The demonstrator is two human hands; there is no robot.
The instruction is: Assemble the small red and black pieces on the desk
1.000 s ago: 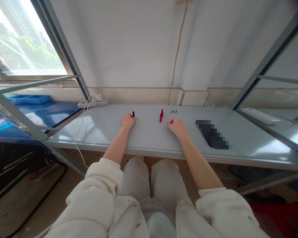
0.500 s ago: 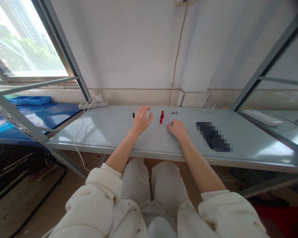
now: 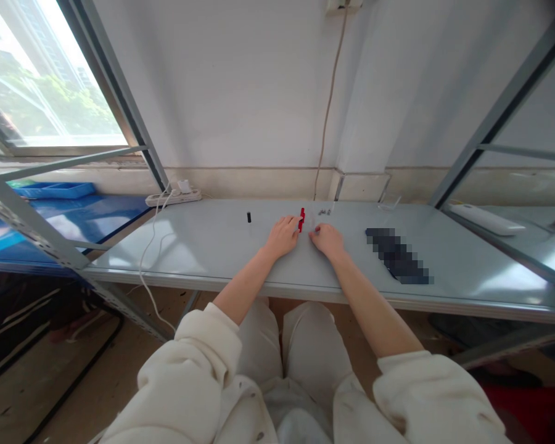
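Note:
My left hand (image 3: 283,237) is at the left side of a slim red piece (image 3: 302,213) with a dark middle. Its fingertips and thumb close on the lower part, and the piece lies on the grey table. My right hand (image 3: 329,240) rests just to the right, fingers curled in a pinch; what they hold is too small to make out. A faint clear plastic item (image 3: 311,219) lies by its fingertips. Several small metal parts (image 3: 324,212) are behind the right hand. A short black cylinder (image 3: 248,217) stands apart to the left.
A dark pixelated flat object (image 3: 398,254) lies right of my right arm. A clear plastic holder (image 3: 389,202) sits at the back edge. The white power strip (image 3: 176,196) at the back left has a cable hanging over the front. Metal frame posts flank the table (image 3: 203,246).
My left hand has moved right and nearer, from beside the black cylinder to the red piece, its fingers closing there. My right hand has shifted only slightly.

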